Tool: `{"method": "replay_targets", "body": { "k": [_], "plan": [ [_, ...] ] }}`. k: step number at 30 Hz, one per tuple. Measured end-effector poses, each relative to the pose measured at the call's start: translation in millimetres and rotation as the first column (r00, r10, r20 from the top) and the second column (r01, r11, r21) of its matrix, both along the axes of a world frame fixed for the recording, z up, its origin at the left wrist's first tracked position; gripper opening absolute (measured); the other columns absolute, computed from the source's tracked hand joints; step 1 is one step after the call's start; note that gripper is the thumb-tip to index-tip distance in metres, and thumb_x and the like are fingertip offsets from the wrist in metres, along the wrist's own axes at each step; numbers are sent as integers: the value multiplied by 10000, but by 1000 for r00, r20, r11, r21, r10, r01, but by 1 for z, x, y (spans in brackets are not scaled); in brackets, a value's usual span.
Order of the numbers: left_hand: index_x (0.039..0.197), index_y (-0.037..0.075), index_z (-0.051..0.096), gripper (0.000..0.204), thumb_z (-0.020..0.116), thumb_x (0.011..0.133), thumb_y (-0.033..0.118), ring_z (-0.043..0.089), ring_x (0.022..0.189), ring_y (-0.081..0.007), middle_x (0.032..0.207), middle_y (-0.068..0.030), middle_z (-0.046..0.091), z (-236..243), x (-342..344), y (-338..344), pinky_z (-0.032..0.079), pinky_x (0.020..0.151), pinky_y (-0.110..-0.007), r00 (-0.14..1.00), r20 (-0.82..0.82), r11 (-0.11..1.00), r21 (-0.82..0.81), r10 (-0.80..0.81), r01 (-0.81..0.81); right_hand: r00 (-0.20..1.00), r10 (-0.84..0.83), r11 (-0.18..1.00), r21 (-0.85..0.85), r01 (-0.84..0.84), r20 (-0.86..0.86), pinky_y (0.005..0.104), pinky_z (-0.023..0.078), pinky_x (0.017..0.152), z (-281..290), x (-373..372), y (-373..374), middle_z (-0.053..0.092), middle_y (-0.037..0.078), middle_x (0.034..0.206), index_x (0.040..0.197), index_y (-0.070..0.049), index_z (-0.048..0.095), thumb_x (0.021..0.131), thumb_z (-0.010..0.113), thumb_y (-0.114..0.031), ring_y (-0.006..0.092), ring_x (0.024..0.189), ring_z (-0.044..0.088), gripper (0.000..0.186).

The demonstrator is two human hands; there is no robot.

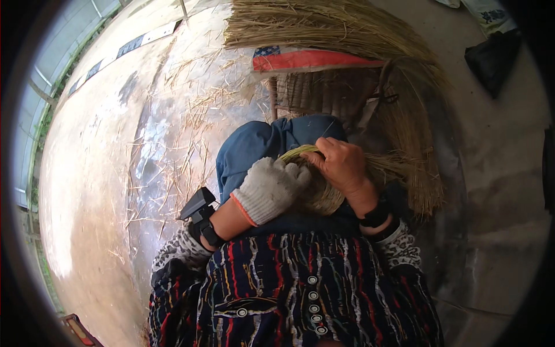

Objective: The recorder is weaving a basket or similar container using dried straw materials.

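On my lap rests a round woven straw piece (324,199), its curved rim bending up between my hands. My left hand (274,191), in a white knit glove with an orange cuff, is closed around the rim's left side. Bare, my right hand (341,165) pinches the rim at the top, thumb and fingers pressed together. Greenish-yellow strands (298,151) run along the rim between the two hands. Loose straw ends (384,165) trail out to the right from behind my right hand. My hands hide much of the woven piece.
A big straw bundle (329,26) lies ahead, and more straw (419,162) stands to my right. A low wicker-like seat (324,89) with a red, white and blue cloth (318,59) is before my knees. Straw bits litter the floor sheet (153,156). A black bag (492,61) sits far right.
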State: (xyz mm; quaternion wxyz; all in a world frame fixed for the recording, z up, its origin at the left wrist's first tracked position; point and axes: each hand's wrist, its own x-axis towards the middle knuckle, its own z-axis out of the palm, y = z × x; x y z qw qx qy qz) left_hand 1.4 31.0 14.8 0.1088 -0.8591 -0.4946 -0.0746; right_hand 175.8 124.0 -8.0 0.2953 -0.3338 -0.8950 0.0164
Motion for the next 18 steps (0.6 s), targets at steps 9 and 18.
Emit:
{"method": "replay_targets", "body": {
  "k": [9,18],
  "plan": [
    [966,43,653,174,624,863,181,631,839,-324,872,-147,643,23,-39,48,512,753,-381,523,809,962,-188,267,-200,998,65,998,16,-65,-21,393,473,505,-3,0,2,555,81,650,749,-83,531,863,639,-362,281,591,601,320],
    [1007,51,632,256,605,830,235,597,935,-381,919,-169,630,-29,-28,115,495,833,-398,684,602,850,-14,-413,526,981,182,982,72,-177,-65,376,455,495,9,-6,2,510,84,622,705,-73,484,841,658,-350,273,557,572,354]
  ]
}}
